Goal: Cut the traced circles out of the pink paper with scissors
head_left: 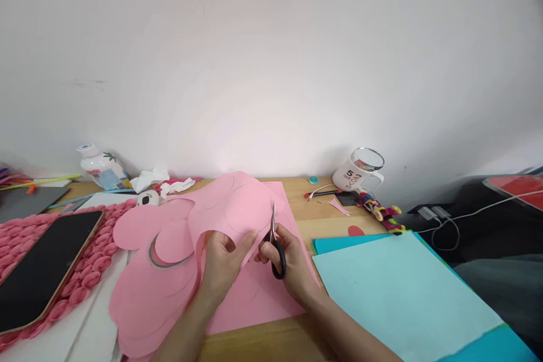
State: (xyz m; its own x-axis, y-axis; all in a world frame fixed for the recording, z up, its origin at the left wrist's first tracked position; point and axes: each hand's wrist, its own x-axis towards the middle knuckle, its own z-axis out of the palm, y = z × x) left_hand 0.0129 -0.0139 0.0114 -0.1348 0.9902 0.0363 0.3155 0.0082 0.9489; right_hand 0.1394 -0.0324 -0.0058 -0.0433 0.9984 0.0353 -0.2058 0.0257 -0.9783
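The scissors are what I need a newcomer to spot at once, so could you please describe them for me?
Along the pale wall runs a wooden desk, with pink paper near its middle. Over that paper, the person's right hand grips the scissors, blades pointing towards the wall. Their black handle loop and shiny metal blades set them apart from the pink paper around them.

White mug (352, 174): bold dark digits "5" and "2" legible on the side facing the viewer; smaller characters set among and below them, some reddish, cannot be made out with certainty. White bottle (104, 167): printed label (106, 172) with red lettering, tilted and too small to read; no brand established. White gadget (148, 198): small dark markings, likewise unreadable.
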